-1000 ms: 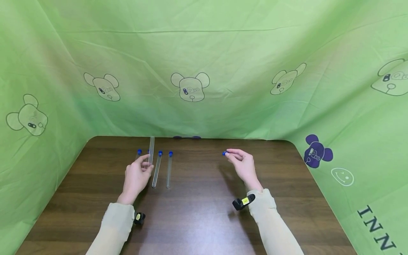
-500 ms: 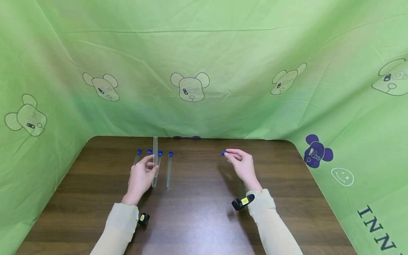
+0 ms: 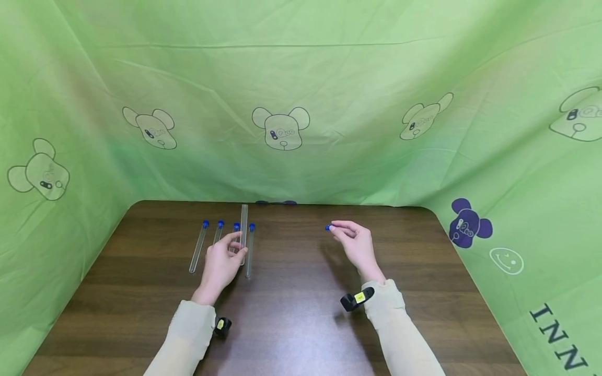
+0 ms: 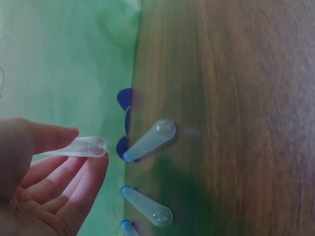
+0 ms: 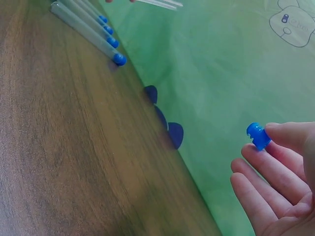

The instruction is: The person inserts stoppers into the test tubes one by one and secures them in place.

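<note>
My left hand [image 3: 221, 266] holds a clear test tube [image 3: 244, 222] near its lower half, roughly upright, with no cap on its top. In the left wrist view, thumb and fingers pinch that tube, its rounded bottom toward the camera. Farther right, my right hand [image 3: 357, 246] pinches a small blue stopper [image 5: 258, 136] between thumb and fingertips, above the table. Several test tubes with blue stoppers lie side by side around the left hand, from the leftmost tube [image 3: 198, 248] to the rightmost tube [image 3: 251, 253]. The left hand partly hides the middle ones.
The brown wooden table [image 3: 291, 303] reaches back to a green curtain [image 3: 282, 172] printed with bear heads, which also rises along both sides. Each wrist carries a black camera, such as the right wrist camera [image 3: 356, 298].
The left hand has moved to the right with its test tube, now over the right-hand tubes, uncovering the left ones. The right hand with the stopper has shifted only slightly left.
</note>
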Tool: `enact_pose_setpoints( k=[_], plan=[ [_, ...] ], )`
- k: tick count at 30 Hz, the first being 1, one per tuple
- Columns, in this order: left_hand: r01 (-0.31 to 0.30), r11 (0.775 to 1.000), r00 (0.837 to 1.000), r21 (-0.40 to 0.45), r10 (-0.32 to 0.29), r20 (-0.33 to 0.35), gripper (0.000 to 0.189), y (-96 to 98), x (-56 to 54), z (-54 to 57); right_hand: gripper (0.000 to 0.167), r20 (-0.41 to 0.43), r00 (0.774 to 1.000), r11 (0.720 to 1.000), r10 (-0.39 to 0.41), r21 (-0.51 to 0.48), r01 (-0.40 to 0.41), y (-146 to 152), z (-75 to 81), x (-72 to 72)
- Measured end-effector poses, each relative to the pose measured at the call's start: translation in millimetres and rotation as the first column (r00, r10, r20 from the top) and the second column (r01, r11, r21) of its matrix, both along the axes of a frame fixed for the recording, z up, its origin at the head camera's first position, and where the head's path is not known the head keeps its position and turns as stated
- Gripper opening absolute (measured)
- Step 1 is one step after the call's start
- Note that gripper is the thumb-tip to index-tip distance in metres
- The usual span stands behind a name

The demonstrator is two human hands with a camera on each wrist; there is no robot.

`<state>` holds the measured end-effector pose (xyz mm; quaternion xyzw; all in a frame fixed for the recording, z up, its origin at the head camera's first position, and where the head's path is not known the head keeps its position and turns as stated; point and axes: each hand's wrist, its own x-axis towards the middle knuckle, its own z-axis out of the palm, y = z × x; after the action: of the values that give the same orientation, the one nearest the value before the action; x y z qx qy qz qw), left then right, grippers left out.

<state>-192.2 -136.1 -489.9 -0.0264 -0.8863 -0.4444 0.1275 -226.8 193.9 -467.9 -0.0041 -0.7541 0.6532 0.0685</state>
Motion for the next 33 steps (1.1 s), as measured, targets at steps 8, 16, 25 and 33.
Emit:
enact_pose_setpoints(
  k=[8,16,25,33],
  plan=[
    [0.010,1.000,1.000,0.016,-0.010,0.019,0.040,7.3,0.8,1.0,0.027,-0.012,1.000,1.000,-0.015,0.005,0.015,1.4,-10.1,-3.2],
    [0.038,0.998,0.999,0.043,-0.040,0.035,0.042,14.8,2.4,1.3,0.030,-0.008,1.000,1.000,-0.008,0.002,0.008,-0.7,-7.6,-1.4],
    [0.063,0.996,0.996,0.057,-0.066,0.053,0.043,24.0,7.1,0.7,0.031,0.004,1.000,1.000,0.004,-0.021,-0.004,-1.6,-7.4,-2.5],
    [0.104,0.994,0.993,0.045,-0.106,0.053,0.043,34.5,11.5,-7.3,0.027,0.002,1.000,0.999,-0.005,-0.051,0.005,-4.0,-6.6,-1.3]
  ],
)
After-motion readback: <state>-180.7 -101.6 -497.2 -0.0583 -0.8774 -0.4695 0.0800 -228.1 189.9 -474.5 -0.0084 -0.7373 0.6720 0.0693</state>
